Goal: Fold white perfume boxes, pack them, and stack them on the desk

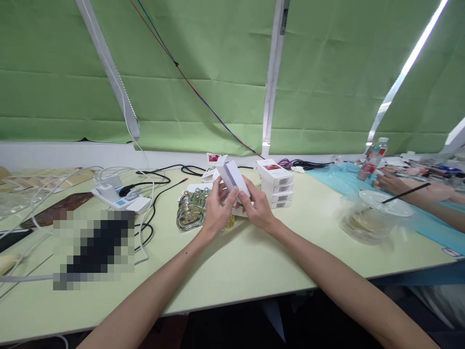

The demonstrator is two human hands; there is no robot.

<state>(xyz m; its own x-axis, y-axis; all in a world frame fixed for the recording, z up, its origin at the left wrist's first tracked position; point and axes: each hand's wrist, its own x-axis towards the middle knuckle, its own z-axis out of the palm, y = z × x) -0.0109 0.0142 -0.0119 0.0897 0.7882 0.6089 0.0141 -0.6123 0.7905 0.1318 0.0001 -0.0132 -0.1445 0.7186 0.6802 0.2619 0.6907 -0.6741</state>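
While the green blind [203, 39] hogs everything at 12 o'clock, the pale table [236, 281] spreads out at 6, with a clear, kinda blurry tub [361, 225] way off between 3 and 4. Closer in, right about 3, sits a four-high stack of white boxes [276, 186], red print on the top one. Dead center, over the table, the left hand [219, 208] and right hand [260, 207] are both grasping one white carton [236, 177], thumbs on its near end. Can't tell if the bit up top is a flap. Glass bottles [190, 218] cluster close by at 8, and a little gold thing [230, 222] peeks out at 6, mostly hidden.
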